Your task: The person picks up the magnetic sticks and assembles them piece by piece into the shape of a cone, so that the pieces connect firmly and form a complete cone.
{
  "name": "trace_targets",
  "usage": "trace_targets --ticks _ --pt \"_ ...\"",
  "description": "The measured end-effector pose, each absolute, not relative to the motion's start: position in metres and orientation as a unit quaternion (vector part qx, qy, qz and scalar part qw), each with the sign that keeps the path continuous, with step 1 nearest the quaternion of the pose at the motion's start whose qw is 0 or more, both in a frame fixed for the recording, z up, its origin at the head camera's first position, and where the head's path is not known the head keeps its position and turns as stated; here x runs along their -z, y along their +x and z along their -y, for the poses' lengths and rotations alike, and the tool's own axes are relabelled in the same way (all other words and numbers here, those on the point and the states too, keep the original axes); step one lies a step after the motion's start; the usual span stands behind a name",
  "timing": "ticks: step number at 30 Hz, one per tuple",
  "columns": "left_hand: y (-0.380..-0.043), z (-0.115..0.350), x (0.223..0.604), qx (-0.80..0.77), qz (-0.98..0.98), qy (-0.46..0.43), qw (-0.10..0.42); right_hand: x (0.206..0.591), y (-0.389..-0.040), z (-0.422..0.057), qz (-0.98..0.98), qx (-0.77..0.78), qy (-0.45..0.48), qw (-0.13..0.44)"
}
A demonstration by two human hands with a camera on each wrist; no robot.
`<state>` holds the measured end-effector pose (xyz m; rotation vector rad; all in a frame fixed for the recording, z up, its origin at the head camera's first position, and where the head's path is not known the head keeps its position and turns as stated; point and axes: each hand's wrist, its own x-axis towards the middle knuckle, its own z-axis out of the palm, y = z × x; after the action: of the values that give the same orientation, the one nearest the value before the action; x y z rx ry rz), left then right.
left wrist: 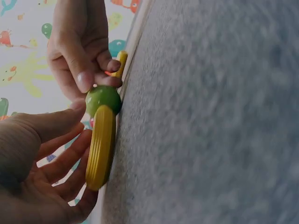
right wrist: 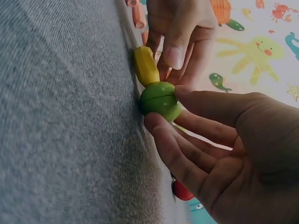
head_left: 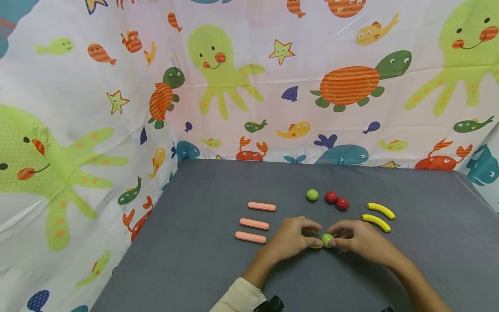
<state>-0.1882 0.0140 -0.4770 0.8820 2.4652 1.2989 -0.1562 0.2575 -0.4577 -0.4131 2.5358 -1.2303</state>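
Observation:
My right hand (head_left: 360, 240) pinches a green ball (right wrist: 160, 100) between thumb and fingertips, low over the grey table; a seam runs round the ball. A yellow toy banana (left wrist: 102, 147) lies end-on against the ball, mostly hidden in the head view. Beside that banana is my left hand (head_left: 290, 238), its fingers bent loosely on the far side. The left thumb stands above the banana, close to the ball, and shows a gap from the banana in the right wrist view. Whether the left fingertips touch the banana is hard to tell.
Left of the hands lie three pink sausage-like sticks (head_left: 254, 224). Behind them are another green ball (head_left: 312, 195) and two red balls (head_left: 337, 200). To the right, two more toy bananas (head_left: 378, 216) lie on the grey table (head_left: 187, 268). A sea-animal curtain (head_left: 249, 108) hangs behind.

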Motion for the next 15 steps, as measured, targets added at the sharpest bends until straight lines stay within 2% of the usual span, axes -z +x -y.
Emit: trace_targets --ticks 3,6,15 --pt "-0.188 -0.017 0.478 -0.428 -0.842 0.308 0.108 0.455 -0.156 -0.259 -0.877 0.435 -0.140 0.148" --pt "-0.188 -0.018 0.480 -0.418 -0.844 0.317 0.111 0.452 -0.155 -0.264 -0.888 0.423 -0.129 0.126" --pt "-0.186 -0.019 0.481 -0.432 -0.834 0.313 0.142 0.450 -0.160 -0.290 -0.942 0.323 -0.092 -0.025"
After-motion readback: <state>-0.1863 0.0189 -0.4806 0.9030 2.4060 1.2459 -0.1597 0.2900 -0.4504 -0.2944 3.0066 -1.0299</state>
